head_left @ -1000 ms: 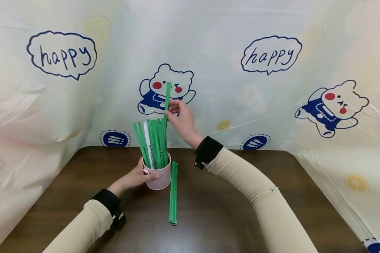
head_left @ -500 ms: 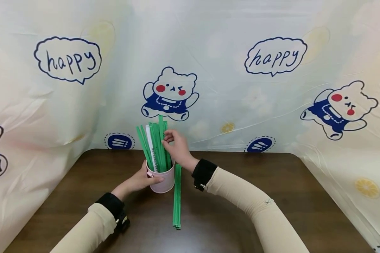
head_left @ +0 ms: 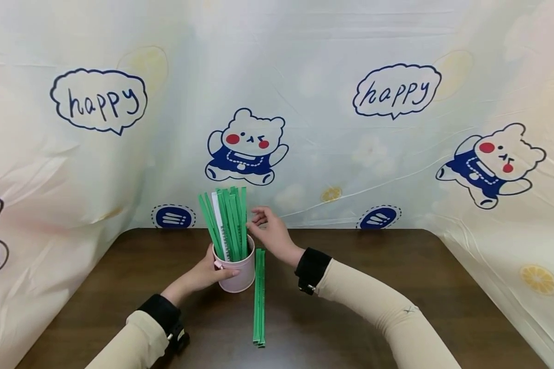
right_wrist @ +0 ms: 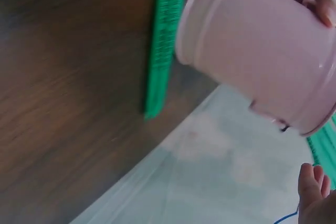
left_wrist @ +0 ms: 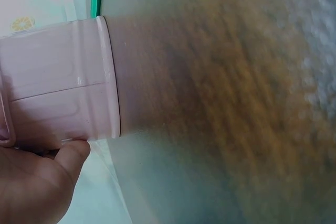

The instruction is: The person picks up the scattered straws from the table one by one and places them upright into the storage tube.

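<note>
A small pink bucket stands upright on the table, filled with long flat green printed strips and one white strip. My left hand grips the bucket from its left side, the thumb across the front. In the left wrist view that hand lies against the wall of the pink bucket. My right hand is just right of the strips' upper part, fingers loosely bent, holding nothing. A few more green strips lie on the table right beside the bucket, also visible in the right wrist view.
The dark brown wooden table has rounded far corners. Behind it hangs a pale printed curtain with bears and lettering, also draped along both sides. Black wrist bands are over both beige sleeves.
My right hand lowered a green strip into the bucket, let go of it and drew off to the right. My left hand kept its grip on the bucket.
</note>
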`<action>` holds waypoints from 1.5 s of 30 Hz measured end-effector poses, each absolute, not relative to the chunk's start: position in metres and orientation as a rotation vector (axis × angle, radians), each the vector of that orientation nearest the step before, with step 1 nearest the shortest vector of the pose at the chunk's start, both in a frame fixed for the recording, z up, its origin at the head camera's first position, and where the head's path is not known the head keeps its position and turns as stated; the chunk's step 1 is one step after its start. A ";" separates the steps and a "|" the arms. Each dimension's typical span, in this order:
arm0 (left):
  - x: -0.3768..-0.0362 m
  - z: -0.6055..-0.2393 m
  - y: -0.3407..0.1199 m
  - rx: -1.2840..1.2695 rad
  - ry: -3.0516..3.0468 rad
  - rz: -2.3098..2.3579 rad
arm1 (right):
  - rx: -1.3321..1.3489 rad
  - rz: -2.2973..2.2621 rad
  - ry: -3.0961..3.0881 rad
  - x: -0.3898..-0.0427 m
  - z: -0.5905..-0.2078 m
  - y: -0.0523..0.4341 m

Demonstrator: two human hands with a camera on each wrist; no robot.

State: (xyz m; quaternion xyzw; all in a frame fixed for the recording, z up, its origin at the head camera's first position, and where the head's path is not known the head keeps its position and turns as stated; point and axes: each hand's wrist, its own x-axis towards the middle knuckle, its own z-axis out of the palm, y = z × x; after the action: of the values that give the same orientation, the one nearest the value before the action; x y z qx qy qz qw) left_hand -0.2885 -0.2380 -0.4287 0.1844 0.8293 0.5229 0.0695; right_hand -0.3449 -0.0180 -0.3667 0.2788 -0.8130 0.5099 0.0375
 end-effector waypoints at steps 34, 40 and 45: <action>-0.292 -0.428 -0.239 0.498 2.481 1.585 | 0.639 1.225 -3.199 -0.340 -0.431 0.001; -0.294 -0.427 -0.239 0.514 2.488 1.595 | 0.680 1.133 -3.237 -0.348 -0.425 0.019; -0.292 -0.429 -0.241 0.539 2.496 1.586 | 0.666 1.252 -3.216 -0.373 -0.433 0.041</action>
State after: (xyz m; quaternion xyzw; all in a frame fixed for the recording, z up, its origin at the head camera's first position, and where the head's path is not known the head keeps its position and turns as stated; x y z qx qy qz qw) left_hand -0.2917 -0.2408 -0.4285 0.1788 0.8284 0.5265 0.0679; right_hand -0.3726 0.0406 -0.4329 0.1863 -0.8991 0.3500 -0.1855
